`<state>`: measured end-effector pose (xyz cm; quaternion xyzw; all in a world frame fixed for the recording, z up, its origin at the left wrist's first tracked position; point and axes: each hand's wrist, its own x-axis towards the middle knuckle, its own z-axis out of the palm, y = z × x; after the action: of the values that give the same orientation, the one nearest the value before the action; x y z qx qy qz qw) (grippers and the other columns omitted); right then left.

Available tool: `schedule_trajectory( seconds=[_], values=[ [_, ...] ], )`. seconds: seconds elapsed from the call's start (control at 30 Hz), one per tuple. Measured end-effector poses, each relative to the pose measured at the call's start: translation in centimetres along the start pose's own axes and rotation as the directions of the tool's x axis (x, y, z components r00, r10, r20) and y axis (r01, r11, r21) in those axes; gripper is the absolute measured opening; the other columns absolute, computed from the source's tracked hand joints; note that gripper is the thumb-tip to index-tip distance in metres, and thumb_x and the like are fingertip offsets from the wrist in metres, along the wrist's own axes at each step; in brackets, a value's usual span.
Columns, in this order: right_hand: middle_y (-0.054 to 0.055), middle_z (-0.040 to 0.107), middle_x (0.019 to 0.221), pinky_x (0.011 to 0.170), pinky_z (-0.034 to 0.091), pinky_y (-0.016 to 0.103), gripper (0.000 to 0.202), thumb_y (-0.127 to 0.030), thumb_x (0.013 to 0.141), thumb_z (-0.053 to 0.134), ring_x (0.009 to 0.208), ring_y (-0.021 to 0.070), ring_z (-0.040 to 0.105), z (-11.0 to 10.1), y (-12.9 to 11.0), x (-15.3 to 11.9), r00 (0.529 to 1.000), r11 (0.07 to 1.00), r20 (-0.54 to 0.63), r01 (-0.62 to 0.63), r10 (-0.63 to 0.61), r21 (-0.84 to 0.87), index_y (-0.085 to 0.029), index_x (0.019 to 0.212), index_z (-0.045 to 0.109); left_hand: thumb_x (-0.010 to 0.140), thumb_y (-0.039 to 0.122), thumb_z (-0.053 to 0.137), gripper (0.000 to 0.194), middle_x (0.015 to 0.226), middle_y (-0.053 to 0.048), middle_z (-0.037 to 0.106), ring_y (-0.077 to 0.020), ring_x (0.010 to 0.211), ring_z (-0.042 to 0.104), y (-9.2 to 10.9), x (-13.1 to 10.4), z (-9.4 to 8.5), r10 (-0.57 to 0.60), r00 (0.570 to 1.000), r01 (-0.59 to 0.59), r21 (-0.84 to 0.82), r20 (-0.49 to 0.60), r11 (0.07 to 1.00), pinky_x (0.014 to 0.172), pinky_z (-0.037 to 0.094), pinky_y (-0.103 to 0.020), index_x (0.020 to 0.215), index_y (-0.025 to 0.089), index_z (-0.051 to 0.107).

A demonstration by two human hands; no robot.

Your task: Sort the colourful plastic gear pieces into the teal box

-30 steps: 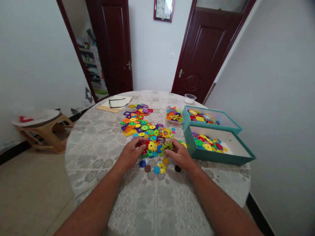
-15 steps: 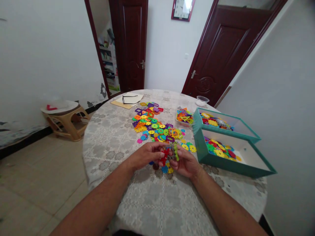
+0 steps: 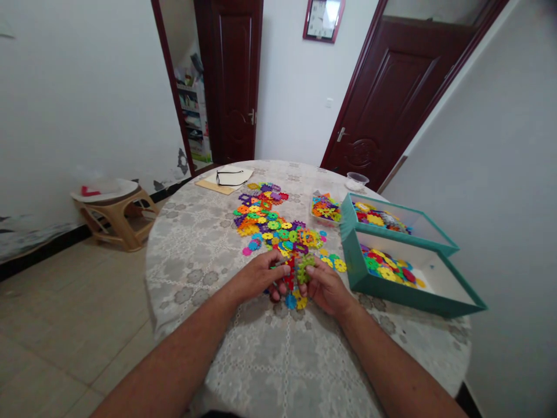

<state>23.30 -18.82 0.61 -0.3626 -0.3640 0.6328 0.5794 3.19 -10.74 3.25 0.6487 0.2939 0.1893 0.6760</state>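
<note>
Between the fingers of my left hand (image 3: 263,275) is a red toothed plastic piece (image 3: 291,273). A light green toothed piece (image 3: 306,269) is pinched in my right hand (image 3: 326,284), close beside the red one; a greyish part shows between them, and whether they are joined is too small to tell. Just below my fingers, a blue gear piece (image 3: 291,301) and a yellow gear piece (image 3: 300,300) lie on the table. Past my hands spreads a heap of many-coloured gear pieces (image 3: 273,224).
The round table has a patterned cloth (image 3: 187,249). At the right stand a front green box (image 3: 418,297) and a back green box (image 3: 391,202), both holding pieces. A small clear tray (image 3: 325,209) of pieces, a clear bowl (image 3: 357,180) and glasses (image 3: 230,177) on paper lie farther back.
The green piece has turned from edge-on to face the camera, and the red piece now stands more upright. Both hands remain in nearly the same place.
</note>
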Motion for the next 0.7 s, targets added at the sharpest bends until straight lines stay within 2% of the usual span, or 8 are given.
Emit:
schedule_trajectory(
  seconds=[0.2,0.33,0.43,0.57,0.7],
  values=[
    [0.001,0.071,0.084,0.054,0.053,0.025,0.032,-0.044,0.088,0.078,0.058,0.0129,0.063,-0.3,0.8,0.0,1.000,0.991,0.010,0.024,-0.023,-0.131,-0.022,0.105,0.062,0.089,0.058,0.069,0.043,0.071,-0.003,0.072,-0.0146,0.054,0.068,-0.1,0.2,-0.1,0.024,1.000,-0.024,0.004,-0.002,1.000,0.052,0.057,-0.025,0.096,0.018,0.056],
    [-0.001,0.069,0.086,0.055,0.052,0.025,0.033,-0.045,0.089,0.077,0.060,0.0127,0.062,-1.0,1.4,0.4,0.997,0.964,-0.065,0.028,-0.047,-0.265,-0.024,0.106,0.059,0.092,0.057,0.064,0.042,0.073,-0.003,0.073,-0.0134,0.051,0.066,-0.2,0.3,-0.3,0.027,1.000,-0.028,0.049,0.005,0.998,0.050,0.054,-0.024,0.103,0.017,0.060],
    [-0.003,0.066,0.082,0.051,0.049,0.023,0.035,-0.046,0.087,0.077,0.056,0.0116,0.058,-1.0,1.0,0.6,0.987,0.940,-0.143,0.023,-0.077,-0.341,-0.024,0.108,0.058,0.094,0.057,0.062,0.043,0.073,-0.004,0.073,-0.0125,0.051,0.065,-0.1,0.1,-0.4,0.031,0.998,-0.034,0.059,0.056,0.998,0.050,0.052,-0.023,0.108,0.016,0.063],
    [-0.003,0.064,0.081,0.051,0.048,0.024,0.031,-0.043,0.086,0.071,0.059,0.0129,0.057,-0.4,-1.2,0.1,0.973,0.834,-0.175,0.031,-0.152,-0.550,-0.023,0.108,0.063,0.095,0.058,0.060,0.045,0.073,-0.003,0.073,-0.0119,0.052,0.064,-0.1,-0.1,-0.6,0.025,0.996,-0.034,0.101,0.082,0.994,0.052,0.051,-0.022,0.111,0.016,0.065],
    [-0.005,0.059,0.069,0.049,0.043,0.023,0.020,-0.036,0.088,0.065,0.054,0.0120,0.052,0.1,-5.2,-1.4,0.969,0.679,-0.175,-0.010,-0.175,-0.734,-0.022,0.102,0.064,0.096,0.061,0.057,0.048,0.076,-0.002,0.073,-0.0130,0.055,0.065,-0.4,0.3,-1.0,0.039,0.998,-0.044,0.098,0.049,0.994,0.053,0.051,-0.022,0.117,0.018,0.062]
  ],
)
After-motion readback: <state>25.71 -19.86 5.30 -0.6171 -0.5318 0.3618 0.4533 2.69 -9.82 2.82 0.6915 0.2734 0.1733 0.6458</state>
